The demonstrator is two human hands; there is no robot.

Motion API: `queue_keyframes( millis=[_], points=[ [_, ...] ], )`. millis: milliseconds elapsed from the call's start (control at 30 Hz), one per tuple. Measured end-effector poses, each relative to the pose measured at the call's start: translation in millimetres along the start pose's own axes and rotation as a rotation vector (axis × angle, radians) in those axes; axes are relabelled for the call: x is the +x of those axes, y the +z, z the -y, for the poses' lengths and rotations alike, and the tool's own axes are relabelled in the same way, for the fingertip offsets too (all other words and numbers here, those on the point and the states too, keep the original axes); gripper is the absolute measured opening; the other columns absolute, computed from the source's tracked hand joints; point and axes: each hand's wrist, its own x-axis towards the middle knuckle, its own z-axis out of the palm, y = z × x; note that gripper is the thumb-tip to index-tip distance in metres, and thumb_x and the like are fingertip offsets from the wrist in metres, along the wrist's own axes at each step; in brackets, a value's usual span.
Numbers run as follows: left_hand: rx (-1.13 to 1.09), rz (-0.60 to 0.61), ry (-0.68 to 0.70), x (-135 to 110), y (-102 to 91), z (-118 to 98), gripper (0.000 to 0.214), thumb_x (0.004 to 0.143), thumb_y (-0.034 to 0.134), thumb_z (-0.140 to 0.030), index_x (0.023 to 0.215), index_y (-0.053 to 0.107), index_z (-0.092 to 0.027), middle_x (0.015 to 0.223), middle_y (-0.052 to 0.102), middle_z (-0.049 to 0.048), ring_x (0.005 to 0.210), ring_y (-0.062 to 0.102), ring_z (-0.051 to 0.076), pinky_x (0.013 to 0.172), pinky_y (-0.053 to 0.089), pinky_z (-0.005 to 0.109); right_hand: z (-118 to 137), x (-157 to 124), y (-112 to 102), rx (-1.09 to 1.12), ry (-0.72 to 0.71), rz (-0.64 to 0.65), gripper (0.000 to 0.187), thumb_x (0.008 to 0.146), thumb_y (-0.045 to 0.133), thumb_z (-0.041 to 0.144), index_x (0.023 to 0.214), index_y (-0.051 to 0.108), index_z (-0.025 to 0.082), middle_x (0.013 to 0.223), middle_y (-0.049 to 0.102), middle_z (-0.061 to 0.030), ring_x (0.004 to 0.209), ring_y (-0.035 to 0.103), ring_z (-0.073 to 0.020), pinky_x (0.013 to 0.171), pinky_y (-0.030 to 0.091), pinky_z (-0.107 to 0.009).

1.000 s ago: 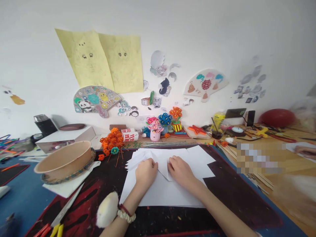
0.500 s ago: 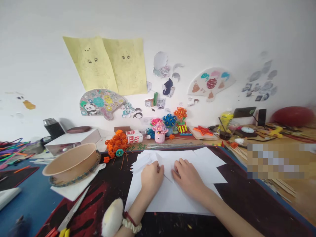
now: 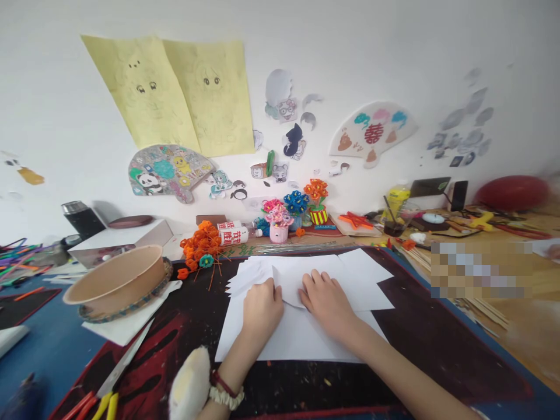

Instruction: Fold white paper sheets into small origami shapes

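Several white paper sheets [image 3: 301, 344] lie in a loosely fanned stack on a dark mat. My left hand [image 3: 261, 312] is closed, pinching the near edge of a top sheet, whose paper lifts beside the knuckles. Just to the right, my right hand [image 3: 327, 300] bends its fingers over the same sheet, with the thumb at its edge. Between the two hands that edge bows in a shallow curve above the sheets below. My fingertips are partly hidden. A white, egg-shaped fluffy thing [image 3: 191, 382] sits against my left wrist.
Scissors [image 3: 125, 364] and a tan bowl [image 3: 116, 274] stand to the left. Behind the sheets are orange beaded flowers [image 3: 201, 245], a white-and-red bottle [image 3: 233, 233] and small flower pots [image 3: 279, 232]. A drink cup [image 3: 396, 221] and thin wooden sticks [image 3: 481, 318] are at the right.
The view has tilted down and shifted slightly. The sheet's edge between my hands now bows in a curve, where before it ran straighter. Both hands keep their places on the paper.
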Motion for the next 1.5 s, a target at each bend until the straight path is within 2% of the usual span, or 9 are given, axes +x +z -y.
queue_keyframes(
  millis=[167, 267, 333, 433, 533, 700, 967, 1267, 1500],
  points=[
    [-0.015, 0.005, -0.004, -2, -2.8, 2, 0.023, 0.089, 0.046, -0.025, 0.077, 0.062, -0.016, 0.073, 0.068, 0.0085, 0.069, 0.064, 0.022, 0.056, 0.029, 0.029, -1, 0, -1, 0.055, 0.009, 0.017, 0.015, 0.094, 0.045, 0.026, 0.088, 0.057, 0.017, 0.092, 0.061, -0.0094, 0.087, 0.054, -0.0272, 0.068, 0.034, -0.035],
    [-0.028, 0.005, -0.003, -2, -5.0, 3, 0.022, 0.088, 0.046, -0.024, 0.075, 0.062, -0.016, 0.069, 0.067, 0.0071, 0.066, 0.062, 0.020, 0.056, 0.030, 0.028, -4, 1, -4, 0.123, 0.014, 0.028, 0.013, 0.092, 0.048, 0.026, 0.085, 0.055, 0.018, 0.091, 0.062, -0.0071, 0.087, 0.055, -0.0240, 0.069, 0.034, -0.032],
    [-0.038, 0.005, 0.001, -2, -6.3, 3, 0.023, 0.088, 0.046, -0.025, 0.074, 0.061, -0.017, 0.067, 0.067, 0.0057, 0.063, 0.061, 0.018, 0.055, 0.029, 0.027, -8, 1, -6, 0.180, 0.026, 0.050, 0.016, 0.091, 0.049, 0.027, 0.079, 0.054, 0.019, 0.085, 0.063, -0.0036, 0.078, 0.056, -0.0194, 0.065, 0.033, -0.029],
    [-0.051, 0.011, 0.012, -1, -7.9, 3, 0.025, 0.089, 0.047, -0.029, 0.072, 0.061, -0.017, 0.066, 0.066, 0.0041, 0.062, 0.060, 0.017, 0.054, 0.029, 0.026, -13, 0, -9, 0.256, 0.048, 0.120, 0.030, 0.089, 0.051, 0.033, 0.063, 0.050, 0.019, 0.064, 0.061, 0.0007, 0.060, 0.053, -0.0148, 0.053, 0.027, -0.026],
    [-0.051, 0.024, 0.017, -1, -9.1, 3, 0.026, 0.089, 0.047, -0.030, 0.071, 0.061, -0.018, 0.067, 0.067, 0.0039, 0.063, 0.061, 0.017, 0.054, 0.029, 0.026, -18, -2, -15, 0.320, 0.026, 0.193, 0.038, 0.085, 0.055, 0.039, 0.055, 0.046, 0.019, 0.056, 0.059, 0.0020, 0.056, 0.051, -0.0136, 0.050, 0.023, -0.024],
    [-0.023, 0.049, 0.017, -3, -11.1, 3, 0.024, 0.089, 0.048, -0.029, 0.075, 0.063, -0.017, 0.072, 0.068, 0.0068, 0.068, 0.063, 0.020, 0.055, 0.029, 0.027, -25, -3, -22, 0.375, -0.001, 0.279, 0.033, 0.081, 0.061, 0.037, 0.056, 0.050, 0.019, 0.058, 0.060, 0.0027, 0.057, 0.050, -0.0127, 0.051, 0.023, -0.023],
    [0.026, 0.096, 0.020, -6, -17.2, -1, 0.021, 0.088, 0.048, -0.024, 0.082, 0.066, -0.015, 0.082, 0.070, 0.0134, 0.078, 0.066, 0.025, 0.061, 0.035, 0.029, -27, -2, -22, 0.363, 0.007, 0.328, 0.032, 0.080, 0.062, 0.035, 0.056, 0.049, 0.019, 0.057, 0.055, 0.0026, 0.057, 0.049, -0.0132, 0.051, 0.022, -0.024],
    [0.013, 0.113, 0.010, -6, -19.3, 0, 0.021, 0.085, 0.050, -0.021, 0.078, 0.068, -0.013, 0.079, 0.069, 0.0138, 0.074, 0.065, 0.025, 0.061, 0.037, 0.030, -26, -3, -26, 0.359, 0.005, 0.338, 0.029, 0.082, 0.063, 0.034, 0.059, 0.053, 0.020, 0.062, 0.059, 0.0024, 0.060, 0.052, -0.0140, 0.052, 0.023, -0.024],
    [-0.011, 0.118, 0.012, -4, -28.2, 4, 0.019, 0.082, 0.053, -0.020, 0.071, 0.067, -0.013, 0.072, 0.069, 0.0119, 0.072, 0.064, 0.024, 0.060, 0.036, 0.030, -28, -3, -25, 0.367, 0.020, 0.331, 0.030, 0.081, 0.065, 0.036, 0.059, 0.054, 0.020, 0.062, 0.059, 0.0025, 0.059, 0.050, -0.0135, 0.052, 0.023, -0.024]
  ],
)
